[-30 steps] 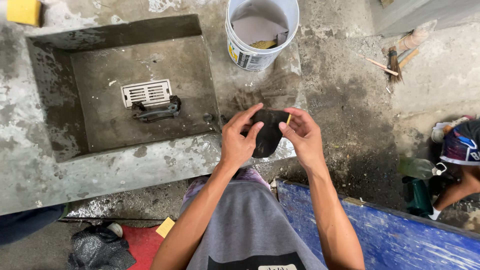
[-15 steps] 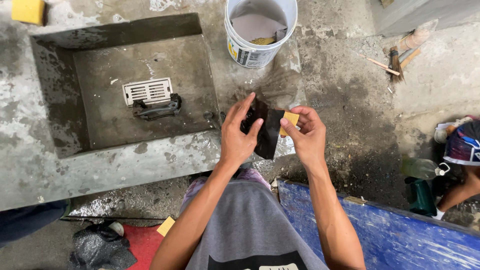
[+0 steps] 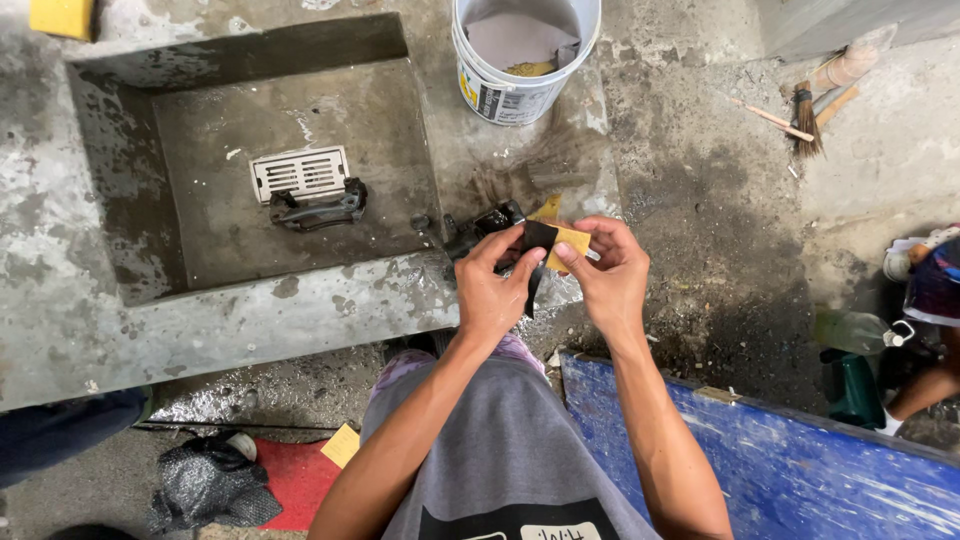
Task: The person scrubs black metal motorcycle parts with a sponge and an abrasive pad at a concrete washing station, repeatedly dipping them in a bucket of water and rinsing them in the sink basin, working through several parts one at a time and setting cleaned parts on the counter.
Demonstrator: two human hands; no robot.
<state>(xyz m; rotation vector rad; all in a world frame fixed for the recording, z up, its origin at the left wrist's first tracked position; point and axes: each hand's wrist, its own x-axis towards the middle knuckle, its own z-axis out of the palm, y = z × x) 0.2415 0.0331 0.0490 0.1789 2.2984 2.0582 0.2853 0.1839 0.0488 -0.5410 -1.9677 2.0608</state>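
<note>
Both my hands meet over the front edge of a concrete wash basin [image 3: 250, 310]. My left hand [image 3: 492, 290] and my right hand [image 3: 608, 280] pinch one folded sheet of sandpaper [image 3: 550, 240], black on one face and tan on the other. Just beyond my fingers a black metal part [image 3: 480, 226] lies on the basin's wet ledge. Inside the sunken basin, a second black metal part [image 3: 318, 210] rests beside a white drain grate [image 3: 298, 172].
A white bucket [image 3: 520, 90] with some paper inside stands behind my hands. A yellow sponge [image 3: 62, 16] sits far left, a small brush [image 3: 805, 115] far right. A blue board [image 3: 780, 470] lies by my right knee; another person's limb [image 3: 925, 385] shows at the right edge.
The dark sheet was held flat between both hands; it is now folded smaller, with its tan side showing. The black part on the ledge has come into view behind my fingers.
</note>
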